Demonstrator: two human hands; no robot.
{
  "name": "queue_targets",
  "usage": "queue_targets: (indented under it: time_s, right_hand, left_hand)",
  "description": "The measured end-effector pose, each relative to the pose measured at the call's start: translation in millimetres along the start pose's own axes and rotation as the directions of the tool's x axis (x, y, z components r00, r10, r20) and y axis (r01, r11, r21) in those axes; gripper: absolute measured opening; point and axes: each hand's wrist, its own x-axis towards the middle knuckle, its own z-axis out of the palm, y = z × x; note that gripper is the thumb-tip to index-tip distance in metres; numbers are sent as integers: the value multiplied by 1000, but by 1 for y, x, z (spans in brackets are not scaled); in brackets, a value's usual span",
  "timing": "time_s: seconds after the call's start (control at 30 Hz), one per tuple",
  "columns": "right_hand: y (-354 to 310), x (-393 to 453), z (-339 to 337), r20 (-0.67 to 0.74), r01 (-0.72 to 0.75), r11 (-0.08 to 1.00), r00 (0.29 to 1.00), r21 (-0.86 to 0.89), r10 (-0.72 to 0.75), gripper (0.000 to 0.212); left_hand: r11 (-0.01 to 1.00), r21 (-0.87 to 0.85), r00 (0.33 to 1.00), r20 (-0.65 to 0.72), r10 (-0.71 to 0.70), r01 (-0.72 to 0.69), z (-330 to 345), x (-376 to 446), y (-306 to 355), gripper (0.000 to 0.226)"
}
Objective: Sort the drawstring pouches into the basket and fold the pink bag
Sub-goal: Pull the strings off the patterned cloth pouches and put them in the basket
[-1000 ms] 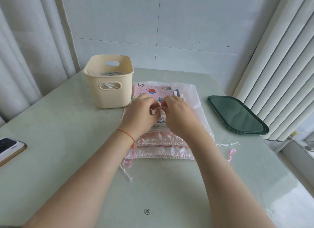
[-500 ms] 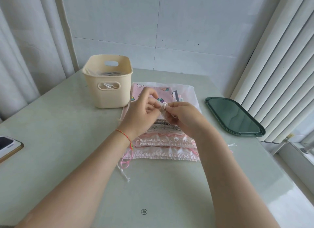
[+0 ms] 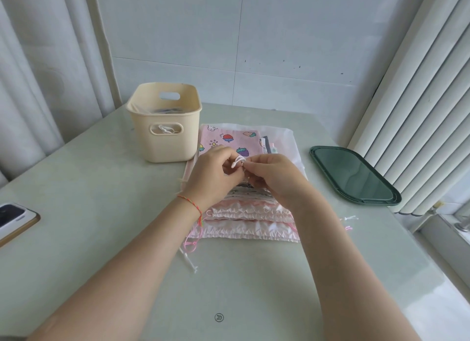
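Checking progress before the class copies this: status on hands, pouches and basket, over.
Both hands, left hand and right hand, pinching a white drawstring. Pouch stack on pink bag, unsorted. Cream basket beside it, unobstructed.

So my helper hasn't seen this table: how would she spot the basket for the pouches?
On the pale green table, look toward the far left by the wall. The basket stands beside the pink bag: the only upright cream tub, with handle slots.
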Motion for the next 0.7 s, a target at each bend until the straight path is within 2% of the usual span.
queue_targets:
  time_s: [0.1,0.23,0.3,0.37,0.5,0.6,0.7]
  right_hand:
    - [-2,-3,1,32,24,1000,999,9,-24,16]
    - [-5,-5,0,60,67,998,996,17,-68,8]
    - [-6,-6,1,-2,88,996,996,-14,-88,8]
    - [-8,-5,0,-143,102,986,982,-132,-121,8]
    - [-6,3,-5,-381,103,928,891,-358,-246,13]
    - [-4,4,-1,-400,115,893,864,-436,-307,10]
    - [-1,5,0,-354,115,868,881,-483,-314,9]
  left_hand:
    - [990,-88,993,-25,-113,110,-3,1,4,11]
    - [961,-178,974,-48,-222,211,-5,3,3,5]
    - [951,-197,968,-40,-250,237,-5,4,1,9]
    - [946,-186,962,-19,-273,265,-5,4,-2,13]
    - [968,-30,964,105,-246,250,-11,5,-2,12]
    - [972,15,947,223,-233,236,-14,4,0,19]
    - [972,-20,955,194,-224,232,-18,5,-2,18]
